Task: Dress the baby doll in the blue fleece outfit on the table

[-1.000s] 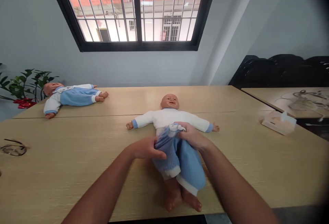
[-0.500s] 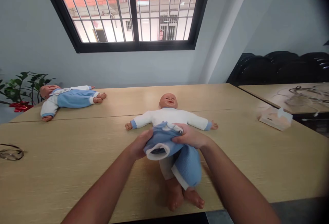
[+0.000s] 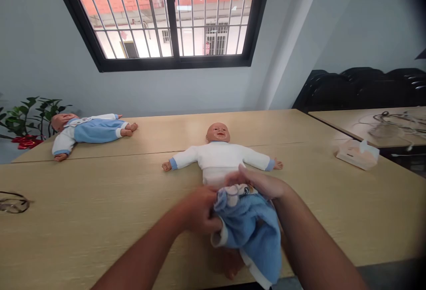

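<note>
A baby doll (image 3: 218, 154) in a white top lies on its back on the wooden table (image 3: 100, 192), arms spread. Blue fleece overalls (image 3: 249, 232) with white cuffs are bunched over its legs, near the table's front edge. My left hand (image 3: 199, 212) is closed on the left side of the overalls. My right hand (image 3: 262, 183) grips their top edge at the doll's waist. One doll foot (image 3: 231, 265) shows below the cloth.
A second doll (image 3: 88, 131) in blue overalls lies at the far left by a green plant (image 3: 26, 115). Glasses (image 3: 11, 203) rest at the left edge. A tissue box (image 3: 356, 154) sits at the right; black chairs (image 3: 366, 88) and another table (image 3: 382, 123) stand beyond.
Both hands have pulled the blue overalls down from the doll's waist toward me. The doll's white belly now shows and its legs are mostly covered by the bunched cloth.
</note>
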Action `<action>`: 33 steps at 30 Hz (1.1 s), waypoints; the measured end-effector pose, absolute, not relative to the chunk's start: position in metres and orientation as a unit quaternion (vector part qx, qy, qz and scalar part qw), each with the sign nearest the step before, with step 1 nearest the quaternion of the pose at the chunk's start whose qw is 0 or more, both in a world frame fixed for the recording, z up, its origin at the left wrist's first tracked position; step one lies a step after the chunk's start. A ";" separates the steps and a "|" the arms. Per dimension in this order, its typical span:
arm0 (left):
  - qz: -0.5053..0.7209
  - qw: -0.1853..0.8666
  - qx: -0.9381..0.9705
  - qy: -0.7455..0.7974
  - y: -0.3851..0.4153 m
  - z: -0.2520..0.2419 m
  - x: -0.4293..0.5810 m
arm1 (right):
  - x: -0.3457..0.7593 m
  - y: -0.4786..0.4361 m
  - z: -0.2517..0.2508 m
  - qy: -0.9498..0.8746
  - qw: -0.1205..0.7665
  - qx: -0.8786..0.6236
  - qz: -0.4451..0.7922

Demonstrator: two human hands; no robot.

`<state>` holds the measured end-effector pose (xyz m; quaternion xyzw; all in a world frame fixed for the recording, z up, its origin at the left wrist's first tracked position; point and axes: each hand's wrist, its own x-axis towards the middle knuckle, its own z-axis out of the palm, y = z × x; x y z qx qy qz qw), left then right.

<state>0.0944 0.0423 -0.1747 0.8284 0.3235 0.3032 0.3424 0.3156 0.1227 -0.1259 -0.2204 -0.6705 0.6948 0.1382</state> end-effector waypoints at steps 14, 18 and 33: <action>0.212 0.173 0.951 0.147 0.016 -0.196 0.144 | 0.286 0.088 -0.117 -0.863 -0.060 -0.444 0.235; 0.182 0.162 0.956 0.165 0.015 -0.201 0.144 | 0.280 0.086 -0.130 -0.856 -0.096 -0.469 0.194; 0.149 0.224 0.927 0.263 0.007 -0.190 0.136 | 0.269 0.131 -0.153 -0.401 0.392 -0.338 0.756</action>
